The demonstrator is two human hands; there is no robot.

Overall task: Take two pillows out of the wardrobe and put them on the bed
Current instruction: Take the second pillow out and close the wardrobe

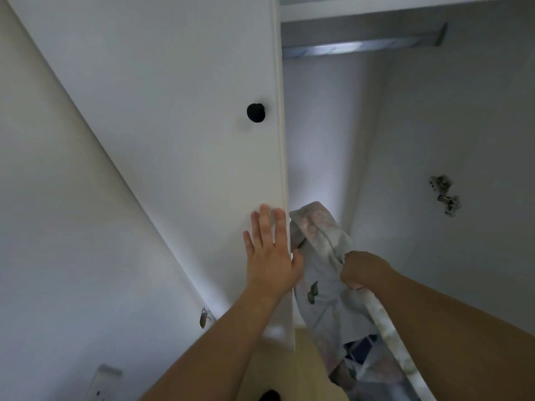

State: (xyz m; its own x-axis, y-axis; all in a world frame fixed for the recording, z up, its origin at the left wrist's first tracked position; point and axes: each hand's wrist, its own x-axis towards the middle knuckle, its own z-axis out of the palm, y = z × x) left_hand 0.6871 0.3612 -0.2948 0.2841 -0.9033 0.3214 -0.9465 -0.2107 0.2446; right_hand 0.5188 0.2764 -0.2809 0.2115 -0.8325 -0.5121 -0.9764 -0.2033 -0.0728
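**Hands at the open wardrobe, one on the door, one on the pillow**

At the wardrobe opening, my left hand (270,253) lies flat against the white wardrobe door (179,111), fingers spread and straight, holding nothing; the thumb hooks around the door's edge. A round black knob (256,112) sits higher on that door, well apart from my hand. Beside the door's edge, inside the white cupboard, my right hand (363,270) is closed in a fist around a gathered fold of the pale floral-printed fabric pillow (321,273), which hangs partly inside the opening, its top corner just beside the door's edge and its lower part trailing down past my right forearm. A green leaf print shows on its cover. Beneath the pillow, a bit of dark blue and white patterned cloth (360,347) peeks out. A silver metal rail (362,44) runs across the top of the cupboard under a white shelf (376,8). On the right inner wall sits a metal hinge plate (444,195). Low on the left wall are a white wall socket (104,380) and a small metal fitting (204,316). Both my forearms are bare, reaching up and forward. No writing can be read anywhere.
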